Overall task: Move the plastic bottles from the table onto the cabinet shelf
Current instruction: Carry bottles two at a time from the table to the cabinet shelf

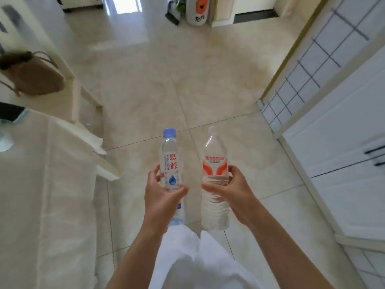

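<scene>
Two plastic bottles held upright over a pale tiled floor (145,84), one in each hand, seen from above and behind the forearms. Left hand (164,195) wrapped around the lower body of the blue-capped bottle (171,161), thumb pressed across its front, fingers curled round the far side; clear bottle with red characters and a blue droplet on the label. Right hand (233,190) clamped on the middle of the Wahaha bottle (214,178), thumb across the ribbed clear section just below the orange-and-white label, fingers behind. Both bottles carried in mid-air side by side, near each other but not touching, caps pointing away from the camera, bases hanging above white trousers (187,257).

To the left, a cloth-covered surface (52,184) in cream fabric, its edge draped toward the floor. Beyond it, a light wooden chair (77,97) with a brown bag (33,78) resting on the seat. To the right, a white cabinet (343,163) with panelled doors and dark handles, standing beside a sliding door (308,69) with a dark grid over frosted panes. At the far end of the room, a white container (198,9) with an orange patch and the word "Toys", standing against the wall; items beside it too blurred to identify.
</scene>
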The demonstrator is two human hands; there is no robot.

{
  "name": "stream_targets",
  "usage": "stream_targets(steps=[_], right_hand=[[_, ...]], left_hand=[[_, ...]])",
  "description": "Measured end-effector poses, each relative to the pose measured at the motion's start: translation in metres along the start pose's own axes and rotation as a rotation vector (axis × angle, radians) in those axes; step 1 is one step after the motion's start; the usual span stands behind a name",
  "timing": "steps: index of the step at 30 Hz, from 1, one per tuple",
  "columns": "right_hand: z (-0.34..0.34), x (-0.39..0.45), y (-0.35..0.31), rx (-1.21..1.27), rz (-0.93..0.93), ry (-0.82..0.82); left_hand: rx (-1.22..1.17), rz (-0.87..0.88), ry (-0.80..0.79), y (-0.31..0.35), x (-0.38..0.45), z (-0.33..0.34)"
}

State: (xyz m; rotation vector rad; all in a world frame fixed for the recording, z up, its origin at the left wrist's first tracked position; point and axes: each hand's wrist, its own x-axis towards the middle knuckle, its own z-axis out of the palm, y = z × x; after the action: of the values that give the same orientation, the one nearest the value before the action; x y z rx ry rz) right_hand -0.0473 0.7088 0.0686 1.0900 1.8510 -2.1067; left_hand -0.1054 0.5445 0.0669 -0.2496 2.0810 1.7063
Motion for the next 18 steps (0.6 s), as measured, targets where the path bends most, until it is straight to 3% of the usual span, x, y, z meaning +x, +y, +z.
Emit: stream_targets(steps=[18], right_hand=[[-0.191, 0.047, -0.043, 0.359, 0.028, 0.744]], left_hand=[[0.357, 0.121, -0.686, 0.095, 0.102, 0.267]])
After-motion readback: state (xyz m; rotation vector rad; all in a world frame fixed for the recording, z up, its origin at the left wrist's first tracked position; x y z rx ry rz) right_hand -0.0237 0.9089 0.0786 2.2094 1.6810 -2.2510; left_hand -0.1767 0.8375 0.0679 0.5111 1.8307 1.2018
